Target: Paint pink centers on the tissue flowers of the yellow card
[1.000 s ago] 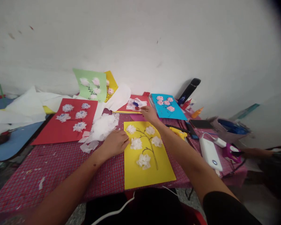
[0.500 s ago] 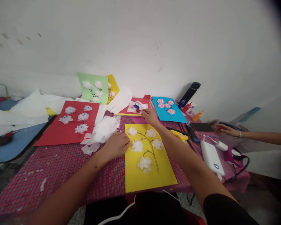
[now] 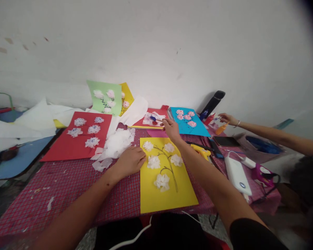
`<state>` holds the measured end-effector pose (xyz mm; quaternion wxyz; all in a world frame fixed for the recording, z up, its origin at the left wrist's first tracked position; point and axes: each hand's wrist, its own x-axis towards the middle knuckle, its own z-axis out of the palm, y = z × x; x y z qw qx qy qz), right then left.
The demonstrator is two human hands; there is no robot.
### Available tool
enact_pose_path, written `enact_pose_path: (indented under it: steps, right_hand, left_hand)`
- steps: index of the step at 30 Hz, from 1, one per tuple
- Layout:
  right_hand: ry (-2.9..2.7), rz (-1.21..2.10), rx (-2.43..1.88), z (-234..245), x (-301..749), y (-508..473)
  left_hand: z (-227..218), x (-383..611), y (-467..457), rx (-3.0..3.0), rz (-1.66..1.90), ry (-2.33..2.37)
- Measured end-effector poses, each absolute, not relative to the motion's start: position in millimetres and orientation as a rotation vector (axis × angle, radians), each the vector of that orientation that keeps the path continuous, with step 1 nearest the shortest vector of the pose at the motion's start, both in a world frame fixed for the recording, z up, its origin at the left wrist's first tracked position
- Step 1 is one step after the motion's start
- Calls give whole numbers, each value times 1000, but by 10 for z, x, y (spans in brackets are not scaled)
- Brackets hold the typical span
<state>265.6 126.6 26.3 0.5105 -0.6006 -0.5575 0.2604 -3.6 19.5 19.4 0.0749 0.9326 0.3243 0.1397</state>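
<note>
In front of me a yellow sheet (image 3: 169,201) lies flat, bearing several white crumpled-paper flowers and a drawn stem. My left hand (image 3: 131,159) rests at its left edge with curled fingers; whatever they may hold is hidden. Beyond the sheet's top edge, my right hand (image 3: 170,128) pinches a thin stick (image 3: 159,120), its kind too small to make out. The stick points at a dark blue paint blob (image 3: 153,118) on a stained white paper (image 3: 147,120), which lies over a red sheet (image 3: 138,124). Loose white tissue paper (image 3: 117,144) is heaped beyond my left hand.
Flower pictures on a red sheet (image 3: 59,147), green sheet (image 3: 94,86) and blue sheet (image 3: 198,130) lie around. At right are a yellow glue gun (image 3: 200,151), a white power bank (image 3: 237,173) and an orange paint bottle (image 3: 221,128). Another person's hand (image 3: 229,119) reaches by the bottles.
My right hand has drawn slightly right, and the thin stick now shows. My left hand stays put. The other person's hand has moved up and left to the paint bottles.
</note>
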Motion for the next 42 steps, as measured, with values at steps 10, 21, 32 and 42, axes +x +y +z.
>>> enact_pose_path:
  steps: [10, 21, 32, 42]
  right_hand:
    - [-2094, -59, -1459, 388, 2289, 294]
    - [-1661, 468, -1489, 346, 2661, 1128]
    - [-2455, -242, -1537, 458, 1942, -282]
    - [-2561, -211, -1359, 397, 1724, -628]
  left_hand:
    - [258, 16, 197, 1802, 866, 1003]
    - [300, 45, 159, 1595, 853, 983]
    - [245, 123, 146, 1002, 961, 711]
    - [341, 137, 83, 926, 885, 755]
